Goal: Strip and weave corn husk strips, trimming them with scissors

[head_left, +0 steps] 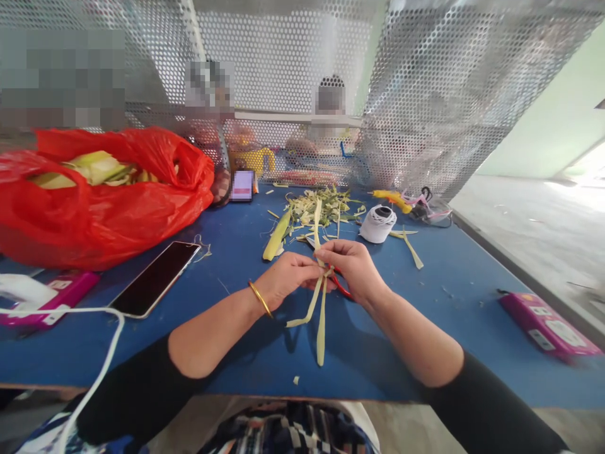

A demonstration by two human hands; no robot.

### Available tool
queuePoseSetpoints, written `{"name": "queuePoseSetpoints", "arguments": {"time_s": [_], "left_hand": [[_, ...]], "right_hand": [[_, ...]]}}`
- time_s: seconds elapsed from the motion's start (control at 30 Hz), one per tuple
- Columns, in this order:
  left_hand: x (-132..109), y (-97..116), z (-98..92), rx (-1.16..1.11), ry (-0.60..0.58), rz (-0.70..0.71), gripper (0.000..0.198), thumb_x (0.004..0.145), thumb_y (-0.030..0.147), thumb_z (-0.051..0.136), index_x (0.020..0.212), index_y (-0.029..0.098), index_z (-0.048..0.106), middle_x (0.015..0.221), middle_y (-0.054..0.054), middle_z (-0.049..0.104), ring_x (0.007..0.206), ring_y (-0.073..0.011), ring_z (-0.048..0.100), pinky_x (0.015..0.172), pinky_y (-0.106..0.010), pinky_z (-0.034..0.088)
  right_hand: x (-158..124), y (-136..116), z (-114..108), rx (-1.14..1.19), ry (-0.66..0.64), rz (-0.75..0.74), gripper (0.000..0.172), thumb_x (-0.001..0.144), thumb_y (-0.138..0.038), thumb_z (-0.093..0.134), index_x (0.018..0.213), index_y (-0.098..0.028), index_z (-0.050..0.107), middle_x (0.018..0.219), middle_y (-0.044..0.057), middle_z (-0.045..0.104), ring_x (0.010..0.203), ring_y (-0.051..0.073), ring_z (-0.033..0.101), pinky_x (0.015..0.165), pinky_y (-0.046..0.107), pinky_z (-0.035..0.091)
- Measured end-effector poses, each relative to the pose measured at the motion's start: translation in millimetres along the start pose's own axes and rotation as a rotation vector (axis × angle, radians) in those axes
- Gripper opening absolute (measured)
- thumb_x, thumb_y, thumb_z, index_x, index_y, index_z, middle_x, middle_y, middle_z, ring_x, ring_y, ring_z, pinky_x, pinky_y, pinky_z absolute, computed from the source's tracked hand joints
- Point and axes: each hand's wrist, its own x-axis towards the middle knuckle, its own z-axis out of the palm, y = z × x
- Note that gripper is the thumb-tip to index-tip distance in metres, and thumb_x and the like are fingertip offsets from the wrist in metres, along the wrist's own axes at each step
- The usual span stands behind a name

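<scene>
Pale green husk strips [321,321] are pinched between my two hands over the blue table [246,353]. My left hand [293,275] closes thumb and fingers on them where they cross. From the other side, my right hand [348,263] pinches the same bundle; one strip stands up above the fingers and two hang down. Red-handled scissors [341,285] show beneath my right hand, partly hidden; whether it also holds them I cannot tell. Just beyond lie a folded green husk [278,236] and a heap of husk scraps [326,207].
A red plastic bag [118,217] of husks fills the left, near a phone [155,279] and a white cable [111,353]. A white roll [378,224] and yellow tool [392,199] stand right of the scraps. Purple packs [551,325] lie at both sides. Perforated metal [283,50] screens people behind.
</scene>
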Motion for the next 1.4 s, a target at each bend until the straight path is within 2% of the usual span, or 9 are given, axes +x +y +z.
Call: {"name": "queuePoseSetpoints", "arguments": {"time_s": [0.27, 0.43, 0.6, 0.67, 0.77, 0.87, 1.03, 1.2, 1.4], "left_hand": [[0, 0, -0.4, 0.038, -0.101, -0.059, 0.038, 0.054, 0.049, 0.091, 0.065, 0.016, 0.077, 0.063, -0.008, 0.075, 0.075, -0.0252, 0.075, 0.088, -0.041, 0.057], [1, -3, -0.1, 0.020, -0.091, -0.075, 0.036, 0.056, 0.049, 0.091, 0.064, 0.016, 0.076, 0.064, -0.009, 0.075, 0.076, -0.0256, 0.075, 0.087, -0.041, 0.057], [3, 1, -5.1, -0.163, -0.004, -0.027, 0.025, 0.068, 0.037, 0.085, 0.076, 0.015, 0.079, 0.078, -0.010, 0.079, 0.084, -0.0231, 0.076, 0.090, -0.035, 0.055], [4, 3, -6.6, -0.227, 0.060, 0.026, 0.015, 0.072, 0.027, 0.081, 0.081, 0.015, 0.079, 0.084, -0.010, 0.080, 0.087, -0.0204, 0.075, 0.090, -0.031, 0.055], [7, 6, -6.4, -0.309, 0.161, 0.099, 0.005, 0.075, 0.015, 0.076, 0.079, 0.016, 0.078, 0.086, -0.007, 0.080, 0.084, -0.0158, 0.074, 0.087, -0.026, 0.055], [9, 5, -4.3, -0.371, 0.225, 0.132, 0.008, 0.075, 0.009, 0.073, 0.076, 0.016, 0.077, 0.085, -0.007, 0.079, 0.080, -0.0135, 0.073, 0.077, -0.021, 0.055], [8, 1, -1.2, -0.395, 0.260, 0.165, 0.008, 0.073, 0.011, 0.077, 0.080, 0.015, 0.078, 0.092, -0.009, 0.079, 0.081, -0.0141, 0.072, 0.074, -0.020, 0.055], [8, 0, 0.0, -0.387, 0.280, 0.145, 0.001, 0.073, 0.014, 0.078, 0.074, 0.014, 0.078, 0.090, -0.010, 0.079, 0.080, -0.0150, 0.073, 0.081, -0.025, 0.056], [8, 0, 0.6, -0.384, 0.303, 0.154, 0.004, 0.067, 0.013, 0.081, 0.068, 0.014, 0.077, 0.076, -0.007, 0.076, 0.072, -0.0141, 0.071, 0.076, -0.024, 0.056]], "right_hand": [[-2, 11, 5, -0.031, 0.102, -0.113, 0.025, 0.056, -0.039, 0.079, 0.056, -0.019, 0.063, 0.051, -0.004, 0.055, 0.048, 0.009, 0.042, 0.044, 0.024, 0.032], [6, 18, 0, -0.175, 0.072, -0.196, 0.021, 0.064, -0.040, 0.072, 0.059, -0.020, 0.065, 0.058, -0.002, 0.060, 0.056, 0.013, 0.050, 0.054, 0.027, 0.040], [8, 1, -15, -0.393, 0.233, -0.488, 0.018, 0.078, -0.037, 0.064, 0.073, -0.021, 0.071, 0.079, 0.003, 0.072, 0.079, 0.019, 0.064, 0.076, 0.034, 0.047], [1, -8, -17, -0.478, 0.292, -0.641, 0.016, 0.082, -0.033, 0.062, 0.072, -0.021, 0.069, 0.077, 0.003, 0.070, 0.077, 0.018, 0.063, 0.076, 0.033, 0.045], [-11, -10, -13, -0.713, 0.251, -0.778, 0.022, 0.088, -0.028, 0.061, 0.068, -0.021, 0.068, 0.066, -0.001, 0.063, 0.065, 0.014, 0.057, 0.073, 0.032, 0.040], [-17, 1, -5, -0.971, 0.162, -0.797, 0.021, 0.088, -0.028, 0.067, 0.069, -0.021, 0.071, 0.059, -0.003, 0.056, 0.056, 0.012, 0.050, 0.071, 0.032, 0.036], [-13, 22, 2, -1.240, 0.213, -0.780, 0.017, 0.088, -0.024, 0.067, 0.072, -0.018, 0.071, 0.063, 0.000, 0.061, 0.057, 0.014, 0.052, 0.070, 0.033, 0.031], [-11, 22, 2, -1.199, 0.179, -0.764, 0.021, 0.086, -0.015, 0.053, 0.068, -0.019, 0.061, 0.064, 0.000, 0.059, 0.057, 0.014, 0.050, 0.069, 0.030, 0.031], [-13, 18, 3, -1.058, 0.108, -0.783, 0.015, 0.076, -0.012, 0.050, 0.064, -0.020, 0.051, 0.059, -0.004, 0.051, 0.054, 0.012, 0.044, 0.068, 0.028, 0.032]]}}
